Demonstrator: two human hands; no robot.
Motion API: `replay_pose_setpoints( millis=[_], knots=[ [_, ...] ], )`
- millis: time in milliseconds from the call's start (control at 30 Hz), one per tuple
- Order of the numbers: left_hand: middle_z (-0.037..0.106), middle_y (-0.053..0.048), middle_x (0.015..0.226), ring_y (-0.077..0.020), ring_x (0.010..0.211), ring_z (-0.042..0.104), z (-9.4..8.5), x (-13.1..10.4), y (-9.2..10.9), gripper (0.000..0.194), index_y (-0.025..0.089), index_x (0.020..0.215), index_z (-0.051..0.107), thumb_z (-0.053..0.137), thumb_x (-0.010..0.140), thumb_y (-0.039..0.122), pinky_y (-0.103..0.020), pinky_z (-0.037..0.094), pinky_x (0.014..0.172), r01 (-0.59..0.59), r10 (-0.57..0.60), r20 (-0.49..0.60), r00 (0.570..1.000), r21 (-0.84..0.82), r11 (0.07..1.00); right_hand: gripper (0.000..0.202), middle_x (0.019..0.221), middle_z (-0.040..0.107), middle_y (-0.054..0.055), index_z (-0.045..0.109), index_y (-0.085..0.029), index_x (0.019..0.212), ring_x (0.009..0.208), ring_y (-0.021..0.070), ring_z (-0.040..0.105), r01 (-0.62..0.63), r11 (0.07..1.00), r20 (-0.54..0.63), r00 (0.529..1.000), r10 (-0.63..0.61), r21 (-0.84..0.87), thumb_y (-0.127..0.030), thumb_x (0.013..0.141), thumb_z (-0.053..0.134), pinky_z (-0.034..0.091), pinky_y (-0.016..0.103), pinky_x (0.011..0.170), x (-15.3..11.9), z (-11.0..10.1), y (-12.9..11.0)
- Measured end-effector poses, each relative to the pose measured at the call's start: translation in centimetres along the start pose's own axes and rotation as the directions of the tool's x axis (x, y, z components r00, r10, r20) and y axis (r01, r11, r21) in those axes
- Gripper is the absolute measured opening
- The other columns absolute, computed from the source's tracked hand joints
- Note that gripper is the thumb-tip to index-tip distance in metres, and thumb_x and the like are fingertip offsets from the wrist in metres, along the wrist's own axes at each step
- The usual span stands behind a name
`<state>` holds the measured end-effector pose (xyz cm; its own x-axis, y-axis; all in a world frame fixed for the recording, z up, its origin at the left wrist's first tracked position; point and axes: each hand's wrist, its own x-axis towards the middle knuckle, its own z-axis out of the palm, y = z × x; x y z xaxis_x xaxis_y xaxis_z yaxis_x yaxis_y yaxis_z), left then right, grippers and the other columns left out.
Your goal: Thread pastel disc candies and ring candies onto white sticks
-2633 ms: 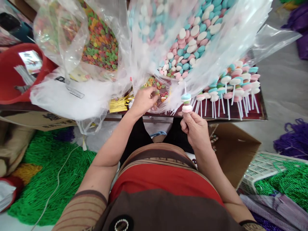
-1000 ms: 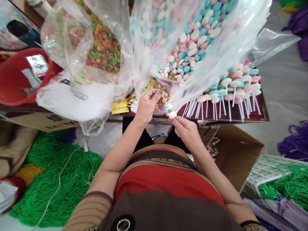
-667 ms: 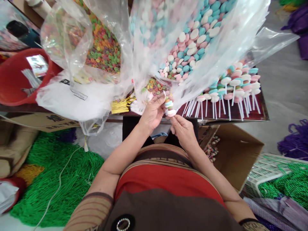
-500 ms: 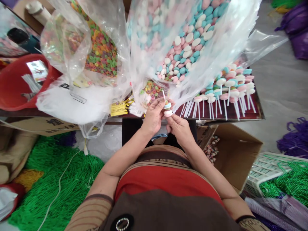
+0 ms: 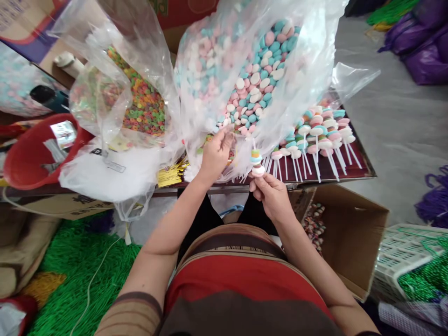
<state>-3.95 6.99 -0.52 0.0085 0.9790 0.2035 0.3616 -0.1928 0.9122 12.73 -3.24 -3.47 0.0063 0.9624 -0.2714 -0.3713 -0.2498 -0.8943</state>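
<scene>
My right hand (image 5: 272, 193) pinches a white stick upright; the candy skewer (image 5: 257, 162) on it carries white, blue and coloured ring pieces. My left hand (image 5: 214, 154) reaches forward into the mouth of a clear plastic bag (image 5: 294, 98) of pink, blue and white candy discs (image 5: 254, 86), fingertips among the pieces at the bag's lower edge. Whether the left fingers hold a piece is hidden. A second clear bag of small coloured candy rings (image 5: 145, 105) stands to the left.
Finished skewers (image 5: 317, 135) lie in rows on a dark tray (image 5: 360, 170) to the right. A red bucket (image 5: 33, 151) sits far left, yellow twist ties (image 5: 171, 172) beside the bags. An open cardboard box (image 5: 350, 233) and a white basket (image 5: 402, 254) stand at lower right; green strands (image 5: 70, 284) cover the floor left.
My hands were together at the skewer, the left sliding a ring onto the stick. Now the left hand has gone forward into the disc bag and the right has moved the skewer slightly right.
</scene>
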Motion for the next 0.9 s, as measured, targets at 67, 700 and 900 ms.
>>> replay_pose_setpoints(
  millis=[67,700,900],
  knots=[
    [0.079,-0.007,0.115,-0.0227,0.112,0.072,-0.2,3.5,-0.5,0.029,0.023,0.118,0.078,0.054,0.104,0.031,-0.036,0.055,0.103,-0.086,0.084,0.019,0.996,0.291,0.953,0.039,0.062,0.061,-0.003,0.076,-0.02,0.09,0.047,0.0069,0.038,0.005,0.999,-0.023,1.0,-0.004,0.051,-0.056,0.077,0.085,0.025,0.024,0.046,0.0,-0.3,-0.1],
    [0.07,-0.022,0.122,-0.0346,0.121,0.064,-0.2,8.7,-2.4,0.03,0.011,0.11,0.076,0.05,0.095,0.007,-0.043,0.046,0.107,-0.187,-0.13,0.312,0.941,0.802,0.568,0.036,0.062,0.06,-0.003,0.076,-0.019,0.091,0.047,0.007,0.039,0.023,1.0,-0.068,0.997,-0.024,-0.016,-0.054,0.084,0.079,0.027,0.024,0.044,-0.3,-0.8,0.0],
    [0.075,-0.009,0.099,-0.0249,0.1,0.066,-1.1,8.3,-1.4,0.016,0.019,0.091,0.073,0.058,0.097,0.02,-0.034,0.046,0.095,-0.057,-0.045,0.171,0.984,0.547,0.835,0.036,0.063,0.06,-0.003,0.076,-0.019,0.092,0.047,0.0071,0.039,0.009,1.0,-0.084,0.996,-0.011,-0.018,-0.054,0.084,0.079,0.026,0.024,0.044,-0.4,-0.9,0.1]
  ],
)
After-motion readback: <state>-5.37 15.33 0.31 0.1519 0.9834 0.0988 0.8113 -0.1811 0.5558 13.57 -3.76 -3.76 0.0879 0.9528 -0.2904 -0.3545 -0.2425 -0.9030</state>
